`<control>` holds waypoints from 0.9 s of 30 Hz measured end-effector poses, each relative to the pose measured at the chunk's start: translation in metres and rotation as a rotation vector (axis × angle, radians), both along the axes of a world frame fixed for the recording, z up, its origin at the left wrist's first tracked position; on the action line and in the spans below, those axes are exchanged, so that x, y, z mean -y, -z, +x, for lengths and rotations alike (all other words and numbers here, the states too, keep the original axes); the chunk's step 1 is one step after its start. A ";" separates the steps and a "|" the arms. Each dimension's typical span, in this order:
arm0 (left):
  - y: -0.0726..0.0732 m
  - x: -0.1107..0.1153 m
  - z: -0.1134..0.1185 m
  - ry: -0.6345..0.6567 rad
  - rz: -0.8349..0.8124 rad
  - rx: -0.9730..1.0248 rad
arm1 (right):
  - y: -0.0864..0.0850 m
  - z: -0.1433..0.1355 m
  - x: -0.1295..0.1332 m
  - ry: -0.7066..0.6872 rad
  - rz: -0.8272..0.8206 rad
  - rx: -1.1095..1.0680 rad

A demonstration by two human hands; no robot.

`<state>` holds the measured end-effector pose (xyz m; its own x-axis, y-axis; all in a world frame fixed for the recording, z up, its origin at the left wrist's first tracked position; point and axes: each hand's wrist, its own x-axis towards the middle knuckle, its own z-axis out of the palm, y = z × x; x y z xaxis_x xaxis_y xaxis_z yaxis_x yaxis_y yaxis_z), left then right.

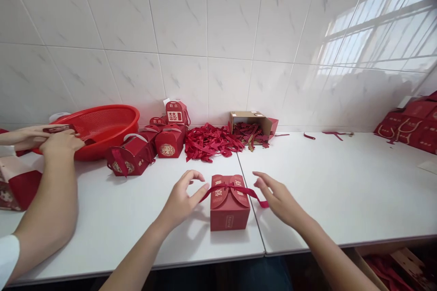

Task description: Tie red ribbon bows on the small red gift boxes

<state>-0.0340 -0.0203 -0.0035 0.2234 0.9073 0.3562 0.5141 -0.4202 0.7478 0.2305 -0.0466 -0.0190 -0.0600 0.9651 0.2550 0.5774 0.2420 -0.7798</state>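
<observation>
A red gift box [230, 216] with gold lettering and curved top flaps stands upright on the white table in front of me. A dark red ribbon [251, 192] is tied across its top, with loose ends out to both sides. My left hand [182, 198] is at the box's left side, thumb and fingers apart; its thumb tip is close to the ribbon's left end, and I cannot tell whether they touch. To the right of the box, my right hand [280, 198] has its fingers apart, near the ribbon's hanging right end.
Behind lie a heap of red ribbons [212, 141] and an open carton [257, 120] of ribbon pieces. Several finished red boxes [133, 157] stand left, beside a red plastic basket [105, 118]. A co-worker's hands [59, 140] are over it. Red bags [409, 122] stand far right.
</observation>
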 end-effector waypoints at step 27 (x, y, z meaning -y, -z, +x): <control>-0.044 -0.015 0.002 0.644 -0.710 -0.017 | -0.005 -0.018 0.004 0.125 0.609 0.162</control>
<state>-0.0322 -0.0049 0.0403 0.7547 0.6117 -0.2373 0.3557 -0.0776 0.9314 0.2128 -0.0507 -0.0135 -0.0407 0.6528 0.7564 0.7289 0.5372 -0.4243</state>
